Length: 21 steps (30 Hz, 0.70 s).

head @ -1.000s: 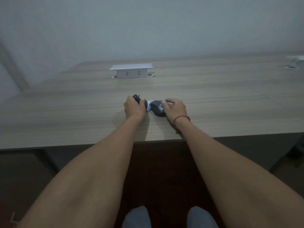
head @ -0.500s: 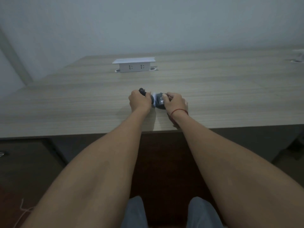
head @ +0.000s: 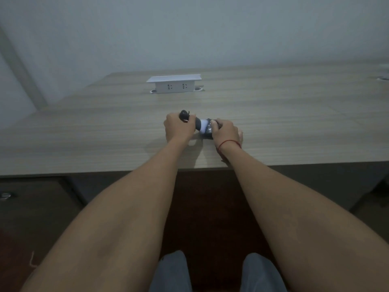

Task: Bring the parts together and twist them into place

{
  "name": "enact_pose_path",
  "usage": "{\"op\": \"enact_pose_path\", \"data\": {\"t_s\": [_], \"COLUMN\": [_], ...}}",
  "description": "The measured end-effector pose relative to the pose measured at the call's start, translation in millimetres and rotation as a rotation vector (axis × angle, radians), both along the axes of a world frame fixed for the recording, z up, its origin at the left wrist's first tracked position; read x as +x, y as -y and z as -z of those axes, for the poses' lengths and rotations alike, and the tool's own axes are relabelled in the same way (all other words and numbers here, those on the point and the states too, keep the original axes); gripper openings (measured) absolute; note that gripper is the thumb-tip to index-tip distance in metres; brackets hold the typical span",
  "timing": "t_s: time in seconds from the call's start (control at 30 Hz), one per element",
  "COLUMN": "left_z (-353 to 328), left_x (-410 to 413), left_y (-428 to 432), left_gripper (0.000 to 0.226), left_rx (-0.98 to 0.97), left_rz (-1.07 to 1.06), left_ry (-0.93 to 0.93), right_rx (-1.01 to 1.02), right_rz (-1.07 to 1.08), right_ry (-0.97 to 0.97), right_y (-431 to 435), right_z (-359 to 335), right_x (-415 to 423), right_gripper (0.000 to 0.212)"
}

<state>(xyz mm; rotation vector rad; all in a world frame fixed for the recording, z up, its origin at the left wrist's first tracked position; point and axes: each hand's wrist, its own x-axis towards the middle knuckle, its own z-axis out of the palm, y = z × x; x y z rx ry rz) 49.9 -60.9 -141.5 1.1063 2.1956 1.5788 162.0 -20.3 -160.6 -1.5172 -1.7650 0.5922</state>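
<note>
Left hand (head: 178, 129) curled round the dark end of a rolled bundle (head: 201, 125), right hand (head: 226, 131) gripping its other end. Bundle sits low over the desk (head: 84, 133), near front edge. White socket box (head: 174, 83) toward far edge.

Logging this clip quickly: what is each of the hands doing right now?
Left hand: closed, gripping the left end of a dark and white bundle.
Right hand: closed, gripping the bundle's right end.
</note>
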Motion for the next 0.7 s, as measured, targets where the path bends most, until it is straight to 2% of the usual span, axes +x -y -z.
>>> {"op": "enact_pose_path", "data": {"t_s": [0.13,0.23,0.4,0.47,0.6,0.7], "left_z": [1.1,-3.4,-0.9,-2.5,1.6,-5.4], "left_x": [-0.5,1.0,-0.7,-0.4,-4.8,-1.4], "left_y": [-1.9,-4.3,-3.0,-4.1,-4.6,-6.7], "left_gripper": [0.034,0.029,0.029,0.028,0.031,0.028], "left_rx": [-0.038,0.050,0.017,0.058,-0.012,0.054], "left_rz": [0.008,0.027,0.051,0.042,0.010,0.008], "left_ry": [-0.103,-0.052,-0.100,-0.049,-0.050,0.001], "right_rx": [-0.002,-0.004,0.002,-0.006,-0.004,-0.008], "right_rz": [0.000,0.001,-0.005,-0.004,-0.006,-0.005], "right_ry": [0.001,-0.001,0.005,-0.001,0.002,-0.009], "right_y": [-1.3,-2.8,-1.9,-3.8,-2.3,-1.4], "right_z": [0.9,0.8,0.1,0.9,1.2,0.2], "right_x": [0.3,-0.3,0.7,0.2,0.4,1.1], "right_gripper": [0.035,0.035,0.034,0.034,0.034,0.035]}}
